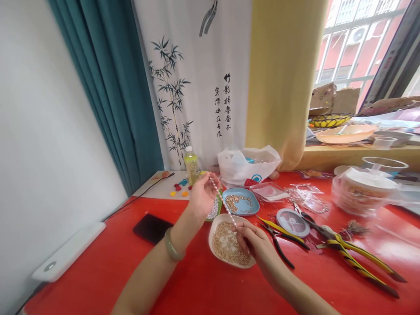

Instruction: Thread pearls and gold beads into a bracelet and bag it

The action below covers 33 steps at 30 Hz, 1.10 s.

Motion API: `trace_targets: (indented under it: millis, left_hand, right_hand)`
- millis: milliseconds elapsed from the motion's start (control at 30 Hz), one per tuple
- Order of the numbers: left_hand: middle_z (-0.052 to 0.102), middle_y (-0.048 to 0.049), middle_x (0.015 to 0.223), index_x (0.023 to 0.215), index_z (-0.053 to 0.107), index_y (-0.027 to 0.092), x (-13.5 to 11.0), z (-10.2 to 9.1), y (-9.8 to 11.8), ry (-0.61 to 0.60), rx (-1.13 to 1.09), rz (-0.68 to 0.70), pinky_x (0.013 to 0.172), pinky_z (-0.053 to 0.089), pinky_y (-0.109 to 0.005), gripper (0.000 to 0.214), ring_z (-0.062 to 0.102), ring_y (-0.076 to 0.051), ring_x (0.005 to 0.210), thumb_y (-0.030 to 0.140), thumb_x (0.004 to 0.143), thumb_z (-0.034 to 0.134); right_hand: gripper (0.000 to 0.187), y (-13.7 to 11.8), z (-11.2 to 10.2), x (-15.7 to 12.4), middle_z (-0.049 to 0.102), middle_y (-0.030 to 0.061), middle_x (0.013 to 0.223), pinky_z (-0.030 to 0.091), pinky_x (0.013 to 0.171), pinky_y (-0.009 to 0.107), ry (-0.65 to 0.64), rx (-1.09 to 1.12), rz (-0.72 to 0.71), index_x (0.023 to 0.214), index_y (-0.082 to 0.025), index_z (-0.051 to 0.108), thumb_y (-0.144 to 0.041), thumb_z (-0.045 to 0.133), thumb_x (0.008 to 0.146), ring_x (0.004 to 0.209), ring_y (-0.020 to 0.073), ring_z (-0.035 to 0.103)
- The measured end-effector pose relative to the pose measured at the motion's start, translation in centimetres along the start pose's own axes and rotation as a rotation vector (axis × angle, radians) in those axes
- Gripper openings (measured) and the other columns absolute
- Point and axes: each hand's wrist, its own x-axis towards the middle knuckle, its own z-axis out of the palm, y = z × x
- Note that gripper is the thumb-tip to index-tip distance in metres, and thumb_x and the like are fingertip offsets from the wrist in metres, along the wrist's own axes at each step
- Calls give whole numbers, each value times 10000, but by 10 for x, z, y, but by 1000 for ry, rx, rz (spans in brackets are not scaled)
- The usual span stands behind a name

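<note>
A strand of small pale beads [223, 200] runs slantwise between my two hands. My left hand [204, 192], raised higher and farther from me, is closed on the strand's upper end. The lower end is pinched in the fingers of my right hand [251, 238], over a white dish [213, 251] of small gold beads [226, 251]. Behind that dish stands a blue dish [254, 205] with more gold beads. A green dish [208, 218] of white beads is partly hidden behind my left hand and the strand.
Right of the dishes lie yellow-handled pliers [282, 232], a clear spool [293, 222] and larger pliers [352, 249]. A black phone [152, 228] lies left of my forearm. At the back are a bottle [191, 166] and a white plastic bag [243, 168]; a wrapped tub [364, 190] stands right.
</note>
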Motion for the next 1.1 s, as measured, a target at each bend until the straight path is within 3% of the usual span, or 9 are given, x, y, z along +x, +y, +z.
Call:
trace_targets:
  millis: [133, 367, 433, 600, 667, 933, 1100]
  left_hand:
    - [561, -13, 574, 672, 517, 109, 1, -2, -5, -15, 20, -23, 532, 478, -191, 188, 548, -77, 492, 96, 832, 418]
    - [576, -19, 595, 704, 521, 108, 5, -6, -11, -21, 46, -44, 550, 489, -190, 155, 576, -84, 527, 86, 825, 426]
    - [576, -20, 593, 700, 520, 108, 5, -6, -10, -27, 52, -37, 544, 488, -191, 157, 576, -86, 525, 89, 824, 427]
    - [572, -17, 594, 683, 517, 113, 5, -6, -10, -48, 39, -41, 556, 492, -194, 183, 574, -81, 527, 66, 823, 408]
    - [568, -13, 590, 678, 516, 117, 6, -6, -10, -59, 34, -36, 564, 493, -197, 194, 568, -77, 522, 61, 824, 401]
    - [567, -13, 599, 666, 518, 122, 7, -7, -8, -91, 43, -28, 571, 493, -206, 202, 560, -76, 515, 88, 831, 407]
    - [558, -6, 586, 661, 515, 122, 7, -6, -9, -92, 57, -32, 554, 484, -195, 208, 556, -72, 505, 82, 831, 404]
  right_hand:
    - [73, 0, -4, 2, 387, -80, 394, 214, 436, 211, -45, 40, 8, 609, -184, 447, -218, 413, 665, 394, 73, 297]
    - [81, -1, -11, 10, 561, -2, 480, 363, 555, 266, -164, 58, -3, 550, -181, 466, -218, 420, 605, 493, 135, 498]
    - [82, 0, -13, 11, 524, -20, 469, 345, 536, 252, -157, 70, -10, 581, -178, 478, -217, 410, 606, 479, 120, 464]
    - [96, 2, -19, 11, 214, -99, 408, 159, 412, 220, -132, 76, -7, 558, -182, 453, -203, 389, 626, 396, 68, 144]
    - [118, 2, -20, 11, 162, -99, 435, 119, 405, 224, -125, 76, -10, 561, -182, 462, -217, 386, 645, 416, 71, 97]
    - [210, 0, -22, 9, 193, -93, 437, 117, 394, 218, -102, 87, -38, 574, -174, 481, -279, 397, 736, 415, 69, 109]
    - [213, -2, -21, 9, 250, -95, 357, 246, 405, 207, -121, 116, 9, 551, -182, 459, -276, 372, 722, 356, 66, 194]
